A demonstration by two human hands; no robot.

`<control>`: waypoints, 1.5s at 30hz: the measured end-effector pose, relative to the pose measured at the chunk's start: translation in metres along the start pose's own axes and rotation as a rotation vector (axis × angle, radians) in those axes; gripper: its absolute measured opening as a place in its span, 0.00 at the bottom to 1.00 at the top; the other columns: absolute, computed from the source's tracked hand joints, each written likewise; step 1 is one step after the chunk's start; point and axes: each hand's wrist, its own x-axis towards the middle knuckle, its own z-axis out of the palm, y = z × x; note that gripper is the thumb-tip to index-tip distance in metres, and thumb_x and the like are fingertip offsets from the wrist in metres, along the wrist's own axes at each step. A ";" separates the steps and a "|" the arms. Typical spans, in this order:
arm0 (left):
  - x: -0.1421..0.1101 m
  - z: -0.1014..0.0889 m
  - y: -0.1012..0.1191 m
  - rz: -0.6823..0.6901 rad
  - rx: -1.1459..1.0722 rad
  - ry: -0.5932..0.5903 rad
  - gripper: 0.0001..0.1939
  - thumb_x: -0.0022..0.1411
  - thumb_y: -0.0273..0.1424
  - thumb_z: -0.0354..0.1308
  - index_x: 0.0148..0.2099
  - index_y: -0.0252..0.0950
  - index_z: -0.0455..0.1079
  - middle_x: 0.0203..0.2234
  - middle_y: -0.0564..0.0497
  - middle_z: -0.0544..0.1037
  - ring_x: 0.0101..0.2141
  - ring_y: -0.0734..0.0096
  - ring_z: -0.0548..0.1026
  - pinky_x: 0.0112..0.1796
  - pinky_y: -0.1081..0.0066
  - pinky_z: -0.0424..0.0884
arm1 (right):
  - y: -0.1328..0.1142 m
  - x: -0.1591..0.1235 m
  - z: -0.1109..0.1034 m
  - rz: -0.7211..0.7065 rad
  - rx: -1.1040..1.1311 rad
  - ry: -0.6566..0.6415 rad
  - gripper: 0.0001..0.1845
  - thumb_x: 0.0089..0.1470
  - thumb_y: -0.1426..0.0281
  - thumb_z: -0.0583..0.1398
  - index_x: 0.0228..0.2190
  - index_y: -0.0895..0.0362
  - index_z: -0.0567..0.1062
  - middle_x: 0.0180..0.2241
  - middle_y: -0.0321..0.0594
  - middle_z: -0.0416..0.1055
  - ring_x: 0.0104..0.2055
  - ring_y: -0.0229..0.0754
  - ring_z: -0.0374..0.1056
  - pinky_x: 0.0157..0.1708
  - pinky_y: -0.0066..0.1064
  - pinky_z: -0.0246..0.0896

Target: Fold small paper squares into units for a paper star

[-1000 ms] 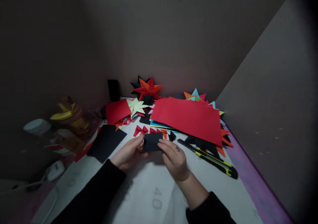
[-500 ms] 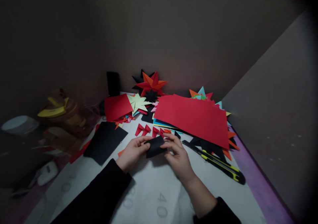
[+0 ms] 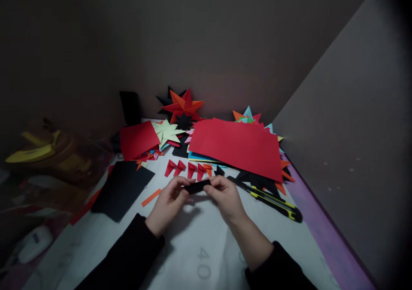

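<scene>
A small piece of black paper (image 3: 197, 187) is held up between my two hands, above the white table cover, and shows as a narrow strip. My left hand (image 3: 172, 202) pinches its left end between thumb and fingers. At the other end, my right hand (image 3: 225, 197) is closed on it the same way. Just beyond my fingers lies a row of small folded red paper pieces (image 3: 191, 170), with an orange folded piece (image 3: 207, 169) and a black folded piece (image 3: 219, 170) at its right. An orange paper strip (image 3: 151, 197) lies left of my left hand.
A black and yellow utility knife (image 3: 270, 202) lies at right. Large red sheets (image 3: 238, 146) cover paper stars behind it. Black sheets (image 3: 120, 191) lie at left, near a pale green star (image 3: 168, 131). An orange-red star (image 3: 184, 104) leans by the wall.
The black paper went from a broad rectangle to a narrow strip between my fingers. Both hands keep hold of it. The orange strip has come into sight as the view shifted.
</scene>
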 end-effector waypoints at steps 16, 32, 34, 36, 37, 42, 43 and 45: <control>-0.001 0.006 0.005 -0.020 0.315 0.283 0.13 0.49 0.36 0.63 0.21 0.34 0.68 0.17 0.55 0.68 0.21 0.76 0.64 0.24 0.74 0.61 | 0.007 -0.008 0.006 0.018 0.034 0.058 0.11 0.47 0.65 0.66 0.21 0.56 0.72 0.22 0.34 0.70 0.25 0.35 0.65 0.28 0.27 0.60; -0.005 0.017 0.002 0.049 0.322 0.390 0.17 0.48 0.36 0.63 0.18 0.36 0.60 0.13 0.58 0.64 0.18 0.78 0.60 0.21 0.77 0.57 | 0.010 -0.014 0.014 0.002 0.017 0.161 0.14 0.51 0.63 0.63 0.21 0.56 0.68 0.19 0.32 0.68 0.24 0.36 0.63 0.28 0.27 0.58; -0.005 0.017 0.001 0.059 0.327 0.394 0.17 0.48 0.36 0.62 0.18 0.36 0.60 0.13 0.58 0.64 0.18 0.78 0.61 0.21 0.77 0.58 | 0.010 -0.014 0.015 0.002 0.020 0.164 0.14 0.51 0.63 0.63 0.21 0.56 0.68 0.19 0.32 0.68 0.23 0.36 0.63 0.27 0.27 0.57; -0.006 0.018 0.000 0.064 0.342 0.402 0.17 0.49 0.36 0.62 0.17 0.36 0.60 0.13 0.58 0.65 0.18 0.78 0.61 0.21 0.77 0.58 | 0.010 -0.014 0.015 -0.006 0.012 0.162 0.14 0.51 0.63 0.63 0.21 0.56 0.68 0.19 0.31 0.68 0.23 0.35 0.63 0.27 0.27 0.57; -0.006 0.017 0.000 0.066 0.351 0.403 0.17 0.49 0.36 0.62 0.17 0.36 0.60 0.13 0.57 0.65 0.18 0.78 0.62 0.21 0.77 0.58 | 0.009 -0.014 0.015 -0.012 0.008 0.160 0.14 0.52 0.63 0.63 0.21 0.56 0.68 0.18 0.31 0.67 0.23 0.35 0.62 0.27 0.27 0.57; -0.007 0.016 -0.003 0.076 0.383 0.381 0.18 0.50 0.37 0.62 0.17 0.36 0.60 0.13 0.57 0.66 0.18 0.77 0.62 0.22 0.77 0.59 | 0.009 -0.013 0.015 0.000 0.025 0.145 0.13 0.52 0.64 0.62 0.21 0.56 0.67 0.17 0.30 0.67 0.21 0.34 0.63 0.26 0.27 0.57; -0.007 0.016 -0.003 0.080 0.385 0.380 0.18 0.50 0.37 0.62 0.17 0.36 0.60 0.13 0.57 0.66 0.18 0.77 0.62 0.22 0.77 0.59 | 0.009 -0.013 0.015 0.004 0.030 0.142 0.13 0.52 0.64 0.62 0.21 0.56 0.67 0.17 0.30 0.67 0.21 0.34 0.63 0.26 0.26 0.58; -0.008 0.017 -0.002 0.092 0.383 0.379 0.18 0.50 0.36 0.61 0.17 0.36 0.59 0.14 0.57 0.66 0.18 0.77 0.63 0.22 0.77 0.60 | 0.010 -0.012 0.015 0.010 0.047 0.140 0.13 0.52 0.65 0.62 0.21 0.56 0.66 0.17 0.30 0.66 0.21 0.33 0.63 0.26 0.25 0.58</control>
